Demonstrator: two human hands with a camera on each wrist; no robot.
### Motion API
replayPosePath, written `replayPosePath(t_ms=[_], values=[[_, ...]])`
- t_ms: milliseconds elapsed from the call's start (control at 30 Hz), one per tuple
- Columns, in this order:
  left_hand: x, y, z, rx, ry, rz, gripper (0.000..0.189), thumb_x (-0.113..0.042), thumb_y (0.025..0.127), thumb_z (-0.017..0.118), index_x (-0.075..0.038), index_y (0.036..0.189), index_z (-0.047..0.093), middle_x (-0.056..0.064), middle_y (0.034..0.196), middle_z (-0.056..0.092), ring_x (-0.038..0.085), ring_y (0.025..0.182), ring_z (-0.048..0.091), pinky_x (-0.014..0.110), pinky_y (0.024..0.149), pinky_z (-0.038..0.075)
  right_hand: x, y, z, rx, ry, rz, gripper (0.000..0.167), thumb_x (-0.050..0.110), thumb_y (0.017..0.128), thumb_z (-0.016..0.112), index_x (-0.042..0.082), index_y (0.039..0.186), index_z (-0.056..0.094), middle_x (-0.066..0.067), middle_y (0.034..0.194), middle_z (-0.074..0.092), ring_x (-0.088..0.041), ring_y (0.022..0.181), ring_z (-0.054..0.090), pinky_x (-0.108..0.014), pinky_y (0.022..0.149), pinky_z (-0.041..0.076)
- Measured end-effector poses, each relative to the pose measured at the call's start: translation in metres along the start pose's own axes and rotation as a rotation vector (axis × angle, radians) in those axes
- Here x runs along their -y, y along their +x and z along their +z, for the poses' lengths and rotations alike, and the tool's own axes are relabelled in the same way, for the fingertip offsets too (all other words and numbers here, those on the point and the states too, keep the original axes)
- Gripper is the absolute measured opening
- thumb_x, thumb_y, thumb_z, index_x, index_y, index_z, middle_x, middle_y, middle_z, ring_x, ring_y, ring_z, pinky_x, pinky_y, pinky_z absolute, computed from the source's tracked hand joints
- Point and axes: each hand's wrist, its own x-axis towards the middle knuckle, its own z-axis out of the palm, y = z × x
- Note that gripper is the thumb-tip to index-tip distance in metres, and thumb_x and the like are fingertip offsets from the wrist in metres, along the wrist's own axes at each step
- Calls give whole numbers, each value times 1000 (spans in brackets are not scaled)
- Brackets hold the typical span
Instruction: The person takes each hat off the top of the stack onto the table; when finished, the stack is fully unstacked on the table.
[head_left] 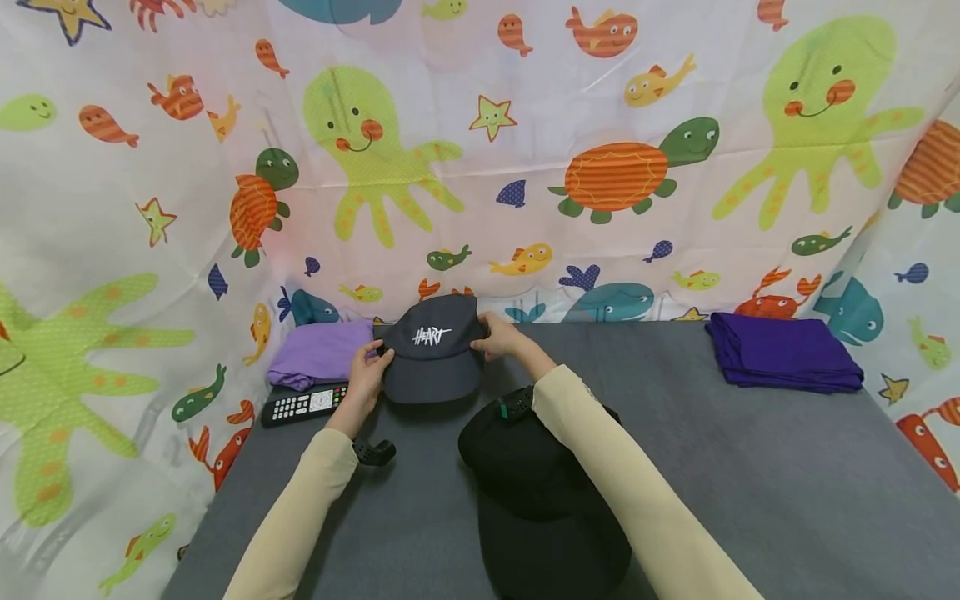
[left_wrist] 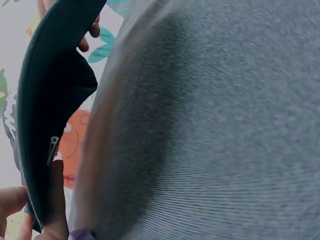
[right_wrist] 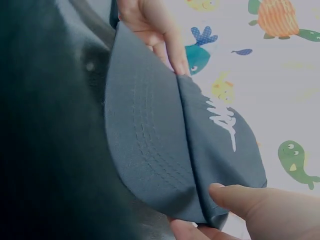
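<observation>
Gripping the navy baseball cap [head_left: 431, 354] at opposite sides, the left hand [head_left: 366, 377] and right hand [head_left: 504, 338] share one load near the far edge of the grey table [head_left: 420, 521], before the sea-creature curtain [head_left: 525, 75]. Each thumb is set against its fingers where brim [head_left: 433, 383] meets crown [head_left: 442, 315]; in my judgement this paired hold keeps the cap level and its soft crown in shape. The left wrist view shows the brim's underside raised off the tabletop; contact at the back of the crown cannot be told.

Orientation: the brim points toward the person and the crown sits toward the curtain, so the long axis runs front to back. The white "HEART" lettering [head_left: 431, 336] faces the person and reads upright, roughly level.

Adjacent: a black baseball cap [head_left: 517, 496] lies nearer, beneath the right forearm, brim likewise toward the person. A remote control [head_left: 315, 402] and lilac folded cloth [head_left: 322, 348] lie beside the left hand.
</observation>
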Motion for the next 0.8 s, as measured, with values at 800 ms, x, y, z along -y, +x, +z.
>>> replayPosePath(t_ms=[800], values=[[6, -1, -14, 113, 448, 79, 55, -24, 93, 56, -2, 138, 31, 6, 83, 44, 9, 56, 42, 23, 54, 37, 103, -113, -17, 276, 54, 116, 77, 22, 97, 49, 10, 149, -7, -17, 154, 8, -32, 114, 53, -41, 91, 47]])
